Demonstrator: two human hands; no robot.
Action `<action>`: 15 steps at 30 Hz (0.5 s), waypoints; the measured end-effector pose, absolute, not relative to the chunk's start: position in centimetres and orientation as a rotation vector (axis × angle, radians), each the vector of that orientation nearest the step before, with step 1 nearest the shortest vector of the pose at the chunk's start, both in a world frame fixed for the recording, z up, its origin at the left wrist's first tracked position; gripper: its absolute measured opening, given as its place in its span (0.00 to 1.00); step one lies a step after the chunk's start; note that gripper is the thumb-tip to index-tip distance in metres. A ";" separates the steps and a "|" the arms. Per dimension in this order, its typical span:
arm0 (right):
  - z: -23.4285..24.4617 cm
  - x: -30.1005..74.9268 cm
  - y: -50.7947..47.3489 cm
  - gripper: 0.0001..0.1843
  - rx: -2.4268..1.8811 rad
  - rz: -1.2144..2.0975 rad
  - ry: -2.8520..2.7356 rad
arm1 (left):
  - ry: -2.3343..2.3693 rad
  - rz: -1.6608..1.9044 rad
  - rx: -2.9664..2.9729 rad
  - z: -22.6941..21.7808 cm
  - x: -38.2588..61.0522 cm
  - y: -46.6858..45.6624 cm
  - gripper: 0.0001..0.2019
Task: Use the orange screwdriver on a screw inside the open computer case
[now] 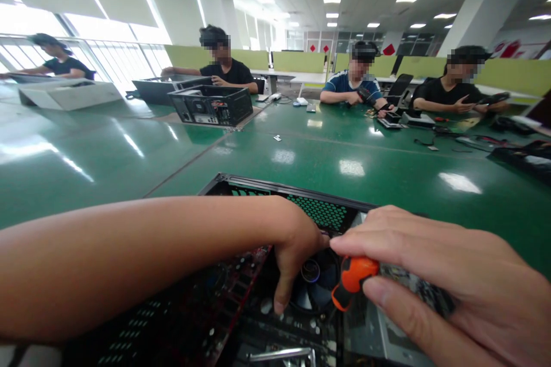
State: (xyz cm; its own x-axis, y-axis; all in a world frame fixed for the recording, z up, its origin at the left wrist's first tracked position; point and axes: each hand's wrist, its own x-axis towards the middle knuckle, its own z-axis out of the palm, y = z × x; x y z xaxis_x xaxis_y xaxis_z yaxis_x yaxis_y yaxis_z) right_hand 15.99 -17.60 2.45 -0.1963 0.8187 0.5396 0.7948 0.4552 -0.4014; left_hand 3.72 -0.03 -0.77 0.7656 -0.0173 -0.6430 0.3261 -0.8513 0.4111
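An opened black computer case (279,188) lies before me, with a red circuit board (245,275) and a round cooling fan (316,292) inside. My left hand (295,241) reaches down into it and is curled at the fan. Its thumb points down at the fan's near left side, and the other fingers are mostly hidden at the far side. My right hand (447,275) is closed on a short orange-and-black screwdriver (355,278), held tilted above the fan's right side. The screwdriver's tip is not visible. A silver metal box (387,327) fills the case's right side.
A bent metal bar (284,354) crosses the case near me. A small white piece (278,138) lies on the green table (310,155). Across it, several people handle parts, with another computer case (210,106) at the back left and cables (473,142) at right.
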 end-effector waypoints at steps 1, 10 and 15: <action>2.4 15.9 -17.6 0.16 -1.345 0.033 -1.988 | 0.150 -0.943 2.399 -0.9 3.7 0.1 0.40; 2.4 15.6 -17.1 0.16 -1.314 0.016 -1.968 | -0.003 -1.028 2.393 -1.1 3.7 0.2 0.43; 2.4 15.9 -17.3 0.15 -1.297 0.060 -1.983 | 0.031 -1.024 2.387 -0.6 3.8 0.0 0.42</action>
